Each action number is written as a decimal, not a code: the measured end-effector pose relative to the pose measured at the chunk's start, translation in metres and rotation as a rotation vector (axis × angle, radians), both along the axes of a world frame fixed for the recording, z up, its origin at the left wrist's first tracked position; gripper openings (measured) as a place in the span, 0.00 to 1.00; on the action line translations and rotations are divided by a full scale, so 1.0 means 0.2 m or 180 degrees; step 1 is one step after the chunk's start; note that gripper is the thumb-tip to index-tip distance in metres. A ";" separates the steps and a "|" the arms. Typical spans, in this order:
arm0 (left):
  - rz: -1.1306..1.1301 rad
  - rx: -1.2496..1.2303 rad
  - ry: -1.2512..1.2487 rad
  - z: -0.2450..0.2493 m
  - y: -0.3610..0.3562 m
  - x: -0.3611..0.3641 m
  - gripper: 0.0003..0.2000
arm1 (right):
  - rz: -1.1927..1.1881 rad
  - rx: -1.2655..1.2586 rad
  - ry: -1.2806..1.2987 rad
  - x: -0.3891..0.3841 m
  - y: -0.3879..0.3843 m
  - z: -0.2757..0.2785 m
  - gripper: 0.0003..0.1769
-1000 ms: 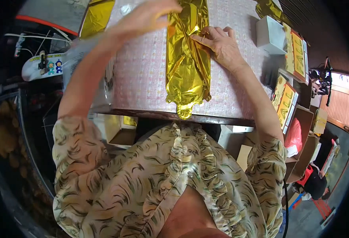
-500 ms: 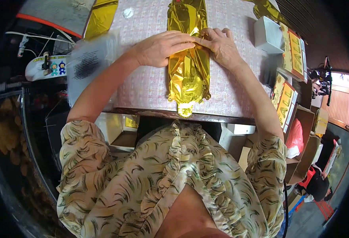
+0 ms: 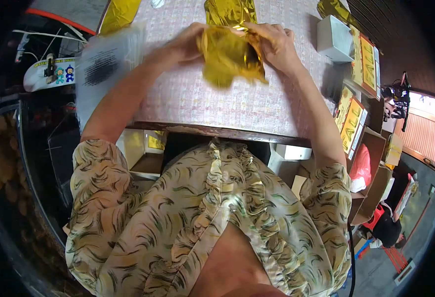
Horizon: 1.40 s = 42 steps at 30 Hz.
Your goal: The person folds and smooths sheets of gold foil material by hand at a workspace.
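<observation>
A flat, creased gold foil balloon is held between my two hands over the table. Its near part is lifted and folded up, smeared by motion, while the far part lies flat on the tabletop. My left hand grips the left side of the foil, blurred, with its fingertips partly behind it. On the opposite side, my right hand pinches the foil between thumb and fingers.
The table has a pink-white patterned cover. Clear plastic bags lie at its left, near more gold foil. A white box stands at the right beside printed "FALL" boxes.
The balloon's near end, which lay flat toward the table edge, has been raised and folded away from me. Both hands have moved slightly farther up the table.
</observation>
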<state>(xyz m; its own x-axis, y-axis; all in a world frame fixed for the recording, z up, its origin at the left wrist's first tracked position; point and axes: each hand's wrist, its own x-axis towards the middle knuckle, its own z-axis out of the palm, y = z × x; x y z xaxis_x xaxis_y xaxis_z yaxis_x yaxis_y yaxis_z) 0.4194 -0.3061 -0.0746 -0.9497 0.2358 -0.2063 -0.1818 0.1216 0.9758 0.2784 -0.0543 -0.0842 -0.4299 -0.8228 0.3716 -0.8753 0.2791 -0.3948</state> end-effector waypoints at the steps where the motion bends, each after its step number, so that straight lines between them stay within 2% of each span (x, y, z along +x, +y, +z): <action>1: 0.0352 -0.0309 0.0120 0.02 0.01 -0.01 0.22 | -0.0140 -0.0208 -0.0276 0.00 -0.01 -0.02 0.28; 2: 0.0704 -0.0619 0.0239 0.05 0.02 -0.03 0.23 | -0.0135 -0.0200 -0.0279 -0.01 -0.01 -0.03 0.28; 3: 0.0470 -0.1801 -0.0131 0.12 -0.02 -0.09 0.25 | -0.0254 -0.0193 -0.0897 -0.02 -0.02 -0.03 0.24; 4: 0.1220 -0.1605 0.0447 0.05 -0.01 -0.10 0.28 | -0.0374 -0.0189 -0.1508 -0.02 -0.02 -0.04 0.21; 6: 0.0779 -0.0983 0.0435 -0.01 -0.10 -0.14 0.32 | -0.0454 -0.0287 -0.1573 0.00 -0.04 0.00 0.18; 9: 0.0643 -0.0646 0.0169 0.06 -0.10 -0.15 0.31 | -0.0614 -0.0485 -0.1721 0.02 -0.06 0.01 0.14; 10: 0.0643 -0.0644 0.0168 0.06 -0.09 -0.15 0.31 | -0.0579 -0.0581 -0.1665 0.00 -0.06 -0.03 0.13; 12: 0.0887 0.0209 0.0194 0.03 -0.08 -0.17 0.30 | -0.0554 -0.0682 -0.1606 0.00 -0.07 -0.05 0.13; 13: 0.0883 0.0213 0.0192 0.03 -0.08 -0.17 0.30 | -0.0560 -0.0766 -0.1626 0.00 -0.07 -0.06 0.13; 15: 0.0227 0.0055 0.2339 0.04 -0.12 -0.18 0.23 | -0.0559 -0.0852 -0.1643 0.01 -0.07 -0.06 0.12; 16: 0.0233 0.0054 0.2341 0.04 -0.13 -0.17 0.23 | -0.0598 -0.0637 -0.1320 0.00 -0.06 -0.05 0.11; 18: 0.0543 -0.0521 0.0306 0.12 -0.14 -0.15 0.25 | -0.0625 -0.0425 -0.0996 0.00 -0.05 -0.06 0.11; 22: 0.0466 -0.0446 0.0159 0.13 -0.14 -0.15 0.26 | -0.0595 -0.0541 -0.1133 -0.01 -0.04 -0.10 0.08; 24: 0.0485 -0.0307 0.0497 0.17 -0.11 -0.13 0.25 | -0.0540 -0.0530 -0.1207 0.01 -0.04 -0.08 0.08; 26: 0.0439 -0.0131 0.0685 0.15 -0.10 -0.15 0.25 | -0.0761 -0.0312 -0.0726 0.04 -0.04 -0.08 0.08; 28: 0.0400 0.0044 0.0867 0.13 -0.09 -0.16 0.25 | -0.0803 -0.0283 -0.0780 0.05 -0.05 -0.08 0.09; 30: 0.0820 0.0400 0.0975 0.17 -0.04 -0.14 0.17 | -0.0841 -0.0253 -0.0836 0.07 -0.06 -0.09 0.09; 31: 0.0827 0.0396 0.0981 0.13 -0.07 -0.14 0.17 | -0.0921 -0.0278 -0.0901 0.08 -0.07 -0.09 0.08; 33: 0.0764 0.0272 -0.0232 0.03 -0.16 -0.14 0.27 | -0.1001 -0.0309 -0.0967 0.08 -0.07 -0.09 0.08; 34: 0.0764 0.0259 -0.0227 0.03 -0.18 -0.12 0.27 | -0.1015 -0.0247 -0.1015 0.07 -0.08 -0.09 0.08; 36: 0.1043 -0.1532 -0.0120 0.14 -0.13 -0.01 0.22 | -0.1048 -0.0200 -0.1073 0.04 -0.09 -0.10 0.08; 37: 0.1035 -0.1536 -0.0124 0.07 -0.14 0.01 0.22 | -0.1030 -0.0139 -0.0959 0.03 -0.09 -0.10 0.08; 39: 0.1737 -0.1694 0.1501 -0.11 -0.13 0.05 0.21 | -0.0988 -0.0072 -0.0843 0.04 -0.11 -0.09 0.10; 42: 0.1741 -0.1908 0.1301 -0.17 -0.12 0.05 0.18 | -0.1331 -0.0083 -0.1053 0.07 -0.12 -0.07 0.10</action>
<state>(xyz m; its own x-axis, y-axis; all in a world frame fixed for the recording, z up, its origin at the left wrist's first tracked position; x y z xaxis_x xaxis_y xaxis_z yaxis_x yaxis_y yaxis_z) 0.4294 -0.3308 -0.1079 -0.9237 -0.3076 0.2285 -0.0168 0.6282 0.7779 0.2920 -0.0774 -0.0974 -0.8168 -0.5485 0.1787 -0.5192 0.5638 -0.6423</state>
